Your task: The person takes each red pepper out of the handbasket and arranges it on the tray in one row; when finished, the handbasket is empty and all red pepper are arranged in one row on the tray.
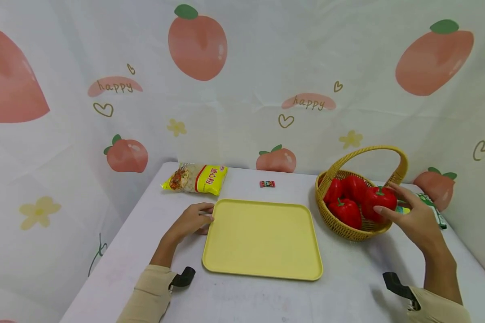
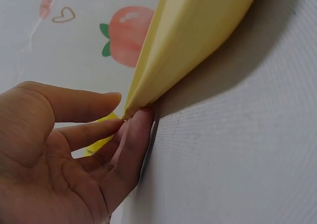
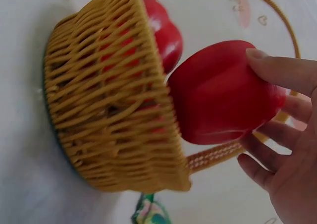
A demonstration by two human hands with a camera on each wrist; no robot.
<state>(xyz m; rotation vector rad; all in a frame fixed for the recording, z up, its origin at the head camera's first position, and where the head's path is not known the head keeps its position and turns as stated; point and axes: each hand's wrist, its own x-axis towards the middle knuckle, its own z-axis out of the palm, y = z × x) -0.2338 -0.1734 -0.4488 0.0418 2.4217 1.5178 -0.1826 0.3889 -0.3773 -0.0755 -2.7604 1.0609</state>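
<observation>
With thumb and fingers spread round it, my right hand (image 1: 419, 220) holds a red bell pepper (image 3: 223, 97) at the rim of a woven basket (image 1: 334, 225) with an arched handle. In the right wrist view the pepper leans partly above the rim. More red peppers (image 1: 347, 214) lie inside the basket. A flat yellow tray (image 1: 262, 237) lies mid-table. At its left edge, my left hand (image 1: 189, 222) touches the rim with its fingertips; the left wrist view shows the thumb (image 2: 94, 105) apart from the tray.
A yellow and clear food bag (image 1: 196, 178) lies at the back left. A small red packet (image 1: 267, 184) sits behind the tray. Right of the basket lies a green package (image 1: 432, 208), partly hidden by my right hand. A printed curtain (image 1: 242, 112) surrounds the table.
</observation>
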